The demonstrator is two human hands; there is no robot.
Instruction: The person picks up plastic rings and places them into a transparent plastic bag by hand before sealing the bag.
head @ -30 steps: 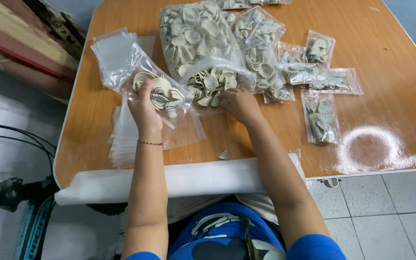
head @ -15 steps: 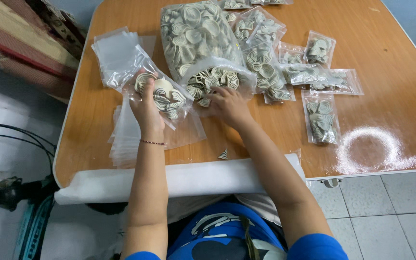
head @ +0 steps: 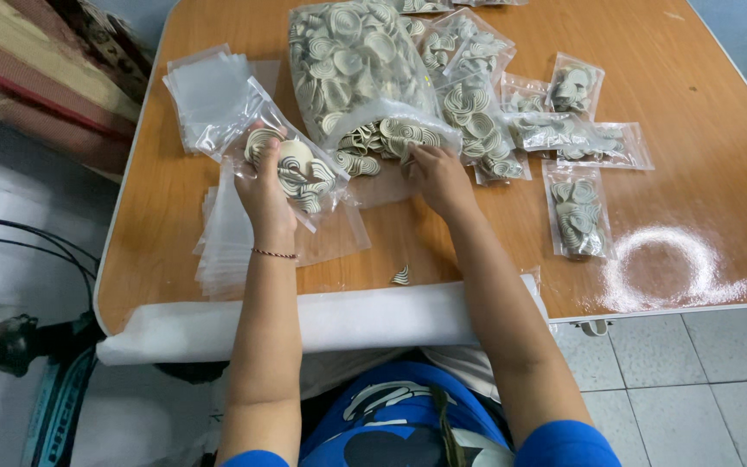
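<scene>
Fingertips of the right hand (head: 439, 177) are partly lost among the loose coils (head: 386, 143) spilling from the mouth of the big bag (head: 352, 65), so I cannot see exactly how many pieces it grips; the fingers look curled narrow into the heap. Top edge of the picture cuts off the big bag and two small packets beyond it. Small detail on the coils is hard to read; I make out only pale, ridged, spiral shapes.

Left hand (head: 265, 186) is raised off the wooden table (head: 702, 95), wrist straight, a thin bracelet (head: 273, 254) across it. Its thumb and fingers close on the lower edge of a small clear pouch (head: 291, 164), which is held tilted, partly filled with the same coils. The hand covers the pouch's near corner.

Right forearm runs diagonally up from the lower right, hand palm down at the bag's opening, just beside the held pouch but not touching it.

Under the left hand lies a stack of empty pouches (head: 222, 238); more empty ones (head: 205, 91) sit at the table's left. One stray coil (head: 401, 276) lies near the white roll (head: 339, 316) along the table's front edge. Filled packets (head: 577, 207) lie to the right, well apart from both hands.
</scene>
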